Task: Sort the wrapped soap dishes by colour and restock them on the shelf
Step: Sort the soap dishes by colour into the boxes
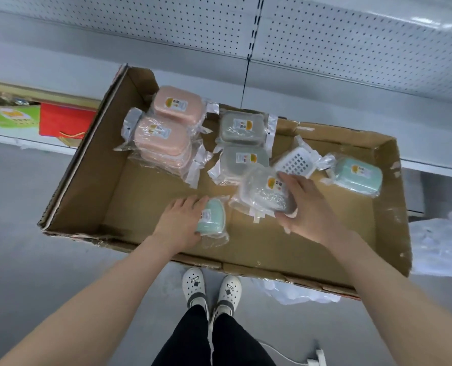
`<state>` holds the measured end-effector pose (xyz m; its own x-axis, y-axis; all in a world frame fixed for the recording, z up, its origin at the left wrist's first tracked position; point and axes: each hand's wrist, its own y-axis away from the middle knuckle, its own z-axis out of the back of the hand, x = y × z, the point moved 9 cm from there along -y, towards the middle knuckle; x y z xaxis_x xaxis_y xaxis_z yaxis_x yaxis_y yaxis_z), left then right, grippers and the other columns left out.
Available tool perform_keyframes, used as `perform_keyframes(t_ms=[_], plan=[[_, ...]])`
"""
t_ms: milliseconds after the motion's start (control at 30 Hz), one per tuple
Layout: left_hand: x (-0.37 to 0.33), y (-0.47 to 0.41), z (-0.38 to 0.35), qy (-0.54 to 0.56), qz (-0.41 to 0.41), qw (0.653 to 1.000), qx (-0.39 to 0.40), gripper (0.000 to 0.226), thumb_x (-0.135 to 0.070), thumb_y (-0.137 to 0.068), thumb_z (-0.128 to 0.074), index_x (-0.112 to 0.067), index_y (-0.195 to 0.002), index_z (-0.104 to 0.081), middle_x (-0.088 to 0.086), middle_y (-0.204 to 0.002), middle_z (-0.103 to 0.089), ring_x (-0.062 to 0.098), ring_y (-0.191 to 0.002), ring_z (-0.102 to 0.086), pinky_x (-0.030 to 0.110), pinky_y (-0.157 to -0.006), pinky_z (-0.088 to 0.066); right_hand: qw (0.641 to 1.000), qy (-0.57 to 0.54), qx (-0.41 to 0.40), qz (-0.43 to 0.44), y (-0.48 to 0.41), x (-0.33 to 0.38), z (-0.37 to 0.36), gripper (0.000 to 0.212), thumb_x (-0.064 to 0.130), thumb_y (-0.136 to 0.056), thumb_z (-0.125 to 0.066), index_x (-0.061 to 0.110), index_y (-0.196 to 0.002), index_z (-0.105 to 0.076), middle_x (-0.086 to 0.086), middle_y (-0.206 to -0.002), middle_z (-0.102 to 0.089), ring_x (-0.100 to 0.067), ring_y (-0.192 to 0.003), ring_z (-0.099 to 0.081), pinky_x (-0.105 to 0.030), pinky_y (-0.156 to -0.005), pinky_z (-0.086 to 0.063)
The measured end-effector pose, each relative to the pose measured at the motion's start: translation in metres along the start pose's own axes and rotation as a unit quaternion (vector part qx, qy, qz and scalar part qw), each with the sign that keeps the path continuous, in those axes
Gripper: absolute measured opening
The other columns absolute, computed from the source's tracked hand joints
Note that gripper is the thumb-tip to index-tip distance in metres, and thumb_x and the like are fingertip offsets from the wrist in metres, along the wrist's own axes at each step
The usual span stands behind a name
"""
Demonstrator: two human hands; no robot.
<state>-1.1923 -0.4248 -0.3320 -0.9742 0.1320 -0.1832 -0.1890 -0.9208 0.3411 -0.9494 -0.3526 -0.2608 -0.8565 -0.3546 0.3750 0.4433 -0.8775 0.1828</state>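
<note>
A shallow cardboard box (130, 196) holds wrapped soap dishes. Two pink dishes (161, 138) sit stacked at its back left, with two grey dishes (242, 128) beside them in the middle. A white dish (296, 161) lies upside down to their right, and a mint green dish (358, 177) rests at the far right. My left hand (178, 223) grips another mint green dish (210, 216) on the box floor. My right hand (306, 207) holds a grey wrapped dish (263, 192) tilted above the box floor.
White pegboard shelving (325, 48) rises behind the box. A lower shelf at the left carries a red box (64, 120) and green packs (11, 116). Clear plastic bags (441, 247) lie on the floor at the right. My white clogs (210, 290) stand before the box.
</note>
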Motion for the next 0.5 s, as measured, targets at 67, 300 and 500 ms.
perform_keyframes(t_ms=[67,300,500], plan=[[-0.015,-0.012,-0.002,-0.015,-0.017,1.000,0.019,0.093,-0.036,-0.080,-0.069,-0.020,-0.153,-0.016,0.003,-0.151,-0.032,0.026,-0.136,-0.033,0.040,-0.113,-0.027,0.999,-0.005,-0.050,0.003,-0.025,0.008,0.020,0.086,0.033,-0.078,-0.074,0.027,-0.152,-0.029,-0.005,-0.142,-0.041,-0.023,-0.127,-0.036,-0.038,-0.106,-0.034],[-0.036,-0.036,-0.016,-0.050,-0.048,0.997,0.038,0.090,-0.036,-0.081,-0.071,-0.021,-0.152,-0.018,0.003,-0.147,-0.037,0.025,-0.135,-0.036,0.047,-0.116,-0.023,0.999,0.039,0.007,0.028,-0.119,0.033,-0.007,0.077,0.023,-0.083,-0.068,0.023,-0.151,-0.032,-0.014,-0.149,-0.036,-0.035,-0.138,-0.030,-0.045,-0.113,-0.030],[-0.044,-0.043,-0.017,-0.045,-0.062,0.997,0.023,0.085,-0.047,-0.081,-0.069,-0.021,-0.150,-0.026,0.003,-0.145,-0.040,0.024,-0.133,-0.037,0.044,-0.113,-0.027,0.999,-0.001,-0.016,0.031,-0.106,0.018,-0.012,0.075,0.035,-0.089,-0.063,0.027,-0.153,-0.026,-0.008,-0.159,-0.024,-0.029,-0.148,-0.015,-0.047,-0.115,-0.026]])
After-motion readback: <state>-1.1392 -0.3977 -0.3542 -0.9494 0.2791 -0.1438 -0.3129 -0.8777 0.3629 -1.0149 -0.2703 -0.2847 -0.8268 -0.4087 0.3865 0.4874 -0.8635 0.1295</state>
